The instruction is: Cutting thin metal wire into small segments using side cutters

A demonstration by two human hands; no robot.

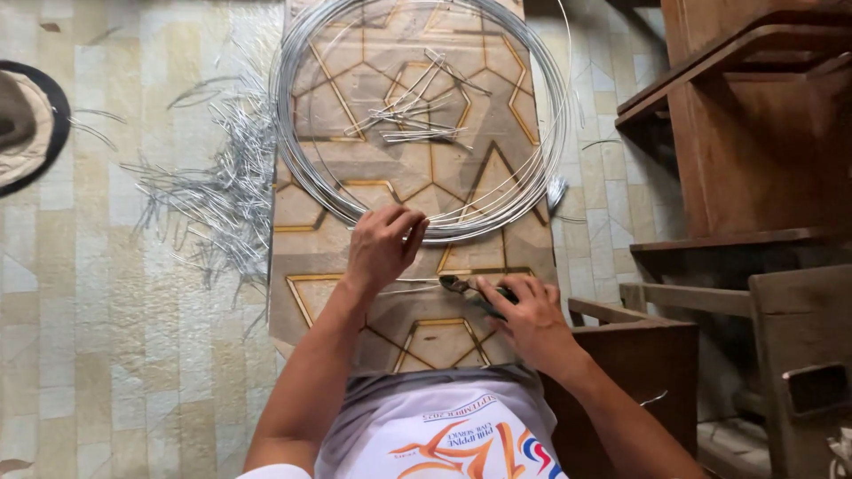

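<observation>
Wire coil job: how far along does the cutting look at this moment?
Done: a large heap of cut wire pieces lies on the floor left of the board, with a smaller bunch inside the coil. In hand: the left hand grips the wire near the coil's edge while the right hand holds pliers on a strand. Left: the wire coil holds many loops uncut.

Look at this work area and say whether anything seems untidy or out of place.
Yes. Cut wire pieces lie scattered over the tiled floor, left of the patterned board, instead of with the small pile inside the wire coil.
</observation>
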